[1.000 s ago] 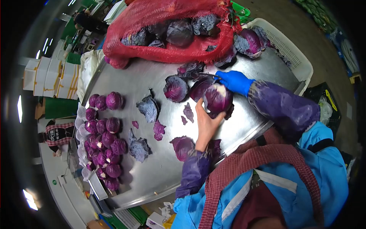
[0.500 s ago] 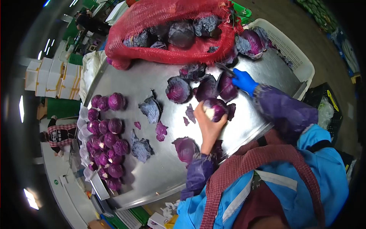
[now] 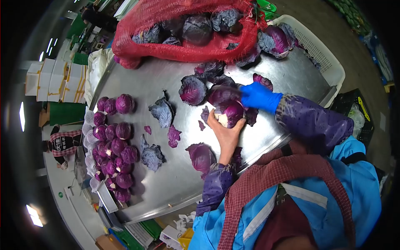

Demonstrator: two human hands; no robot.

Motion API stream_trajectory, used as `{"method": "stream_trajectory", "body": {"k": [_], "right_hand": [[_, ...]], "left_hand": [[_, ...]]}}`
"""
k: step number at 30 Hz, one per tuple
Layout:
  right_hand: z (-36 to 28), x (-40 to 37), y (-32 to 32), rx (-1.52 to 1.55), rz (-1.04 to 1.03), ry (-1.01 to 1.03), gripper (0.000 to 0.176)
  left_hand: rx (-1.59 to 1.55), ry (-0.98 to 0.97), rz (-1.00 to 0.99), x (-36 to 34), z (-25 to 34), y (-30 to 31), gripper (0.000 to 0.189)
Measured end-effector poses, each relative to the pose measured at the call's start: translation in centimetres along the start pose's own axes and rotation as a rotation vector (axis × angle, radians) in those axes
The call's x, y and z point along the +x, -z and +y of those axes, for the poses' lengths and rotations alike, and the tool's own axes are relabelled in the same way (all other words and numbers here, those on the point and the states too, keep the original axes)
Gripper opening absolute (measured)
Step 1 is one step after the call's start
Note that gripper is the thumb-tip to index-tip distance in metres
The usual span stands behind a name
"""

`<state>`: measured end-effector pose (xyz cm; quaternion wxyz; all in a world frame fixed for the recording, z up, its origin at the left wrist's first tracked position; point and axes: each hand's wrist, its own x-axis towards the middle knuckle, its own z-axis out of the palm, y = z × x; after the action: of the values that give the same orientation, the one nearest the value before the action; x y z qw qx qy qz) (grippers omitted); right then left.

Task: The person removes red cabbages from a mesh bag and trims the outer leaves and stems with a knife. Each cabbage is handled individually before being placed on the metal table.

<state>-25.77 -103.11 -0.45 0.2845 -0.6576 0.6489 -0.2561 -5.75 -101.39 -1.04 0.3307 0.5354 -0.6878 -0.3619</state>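
Observation:
My bare left hand (image 3: 227, 135) is wrapped round a red cabbage (image 3: 234, 111) with its pale cut stem facing up and left. Just above it, my right hand (image 3: 259, 96), in a blue glove, is closed on a knife (image 3: 230, 88), whose blurred blade points left over the cabbage. Loose outer leaves lie about the hands, among them a cupped leaf (image 3: 193, 90) to the left and a large purple leaf (image 3: 201, 158) nearer me. Part of the leaf pile is hidden behind the blade and glove.
A red mesh sack (image 3: 179, 50) of untrimmed cabbages lies at the table's far side. Rows of trimmed cabbages (image 3: 118, 146) stand at left beside white foam nets (image 3: 89, 137). A cream plastic crate (image 3: 329, 62) adjoins the steel table (image 3: 179, 183). A person (image 3: 64, 141) is far left.
My right hand has moved left and slightly down, bringing the knife from upright leaves to above the cabbage. A leaf now lies on the table beyond the glove. My left hand keeps its hold.

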Motion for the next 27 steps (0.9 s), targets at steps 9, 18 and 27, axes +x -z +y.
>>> {"method": "stream_trajectory", "body": {"k": [9,18,27], "right_hand": [[-3.1,-1.6,-0.1,0.179,-0.260,-0.208,0.044],[-3.7,-1.2,0.6,0.275,-0.353,-0.354,0.034],[6.8,-0.6,-1.2,0.056,0.166,-0.291,0.021]], "left_hand": [[-0.411,0.195,-0.027,0.1,-1.2,0.0,0.087],[-0.202,0.050,0.075,-0.5,-0.2,-1.6,0.090],[-1.051,0.558,0.068,3.2,-2.0,0.9,0.060]]}}
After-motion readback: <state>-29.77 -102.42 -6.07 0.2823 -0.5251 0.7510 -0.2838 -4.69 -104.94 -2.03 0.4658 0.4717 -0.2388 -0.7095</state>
